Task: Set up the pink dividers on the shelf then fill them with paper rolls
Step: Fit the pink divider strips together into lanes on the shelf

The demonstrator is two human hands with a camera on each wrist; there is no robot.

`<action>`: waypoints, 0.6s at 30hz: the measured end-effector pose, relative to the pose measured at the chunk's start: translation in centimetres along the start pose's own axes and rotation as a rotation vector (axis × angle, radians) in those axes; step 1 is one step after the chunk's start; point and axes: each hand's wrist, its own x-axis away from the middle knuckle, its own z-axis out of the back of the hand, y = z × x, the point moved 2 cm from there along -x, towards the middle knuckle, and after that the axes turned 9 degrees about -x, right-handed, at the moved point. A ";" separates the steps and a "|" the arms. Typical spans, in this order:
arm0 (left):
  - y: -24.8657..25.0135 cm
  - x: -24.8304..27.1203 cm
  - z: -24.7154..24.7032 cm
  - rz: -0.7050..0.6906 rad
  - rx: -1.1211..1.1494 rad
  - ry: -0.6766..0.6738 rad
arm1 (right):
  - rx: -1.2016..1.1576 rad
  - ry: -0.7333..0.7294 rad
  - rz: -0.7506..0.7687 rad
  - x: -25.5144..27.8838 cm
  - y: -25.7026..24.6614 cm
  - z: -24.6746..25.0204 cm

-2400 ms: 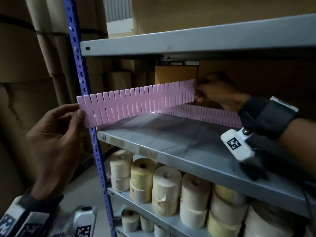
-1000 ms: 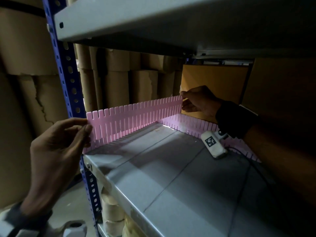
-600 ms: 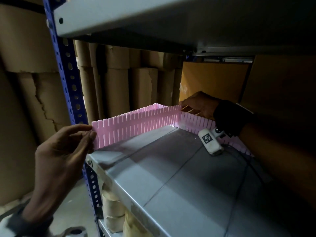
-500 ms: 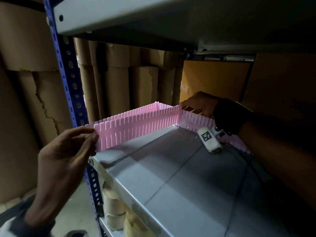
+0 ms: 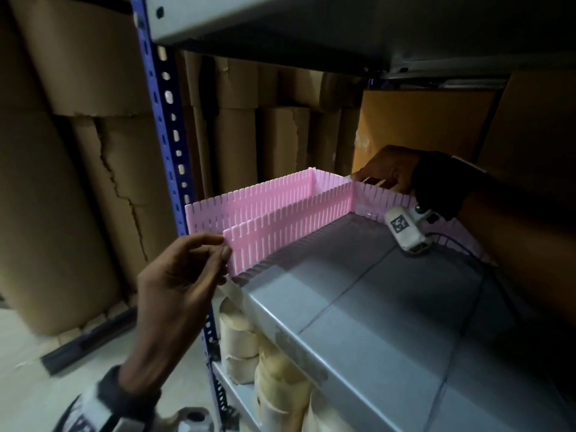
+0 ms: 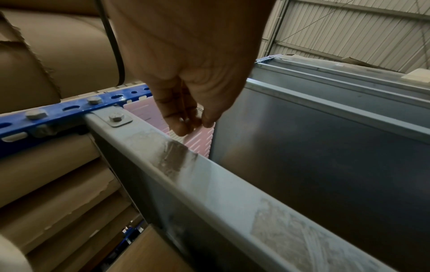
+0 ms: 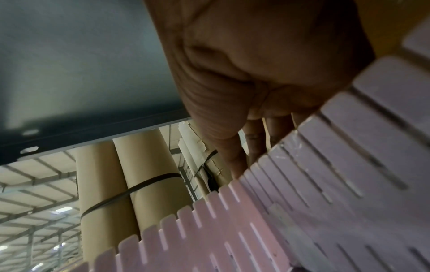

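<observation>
A long slotted pink divider [image 5: 290, 226] stands on edge on the grey shelf [image 5: 374, 307], running from front to back. My left hand [image 5: 225, 246] pinches its near end at the shelf's front edge; the left wrist view shows the left hand [image 6: 193, 127] with thumb and fingers on the pink divider [image 6: 202, 143]. My right hand [image 5: 367, 179] holds the top where it meets a back divider [image 5: 389, 204]. In the right wrist view the right hand [image 7: 251, 162] has its thumb in front and fingers behind the pink strip [image 7: 232, 230]. Another divider [image 5: 249, 201] stands further left.
Paper rolls [image 5: 240, 335] fill the shelf below. A blue upright [image 5: 168, 126] stands at the front left corner and the upper shelf [image 5: 280, 17] hangs low overhead. Big cardboard rolls [image 5: 78, 151] stand to the left, and brown board [image 5: 420, 126] backs the shelf.
The held divider has come down from mid-air to stand on the shelf. Its far end now meets the back divider, and its near end has shifted right, away from the left divider.
</observation>
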 end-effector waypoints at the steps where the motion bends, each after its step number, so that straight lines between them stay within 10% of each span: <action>1: 0.2 0.0 0.0 0.018 0.022 -0.002 | -0.006 0.002 -0.004 -0.1 0.0 0.0; 18: -1.7 1.6 0.3 0.080 -0.140 -0.104 | 0.064 0.078 0.210 1.2 0.6 -0.4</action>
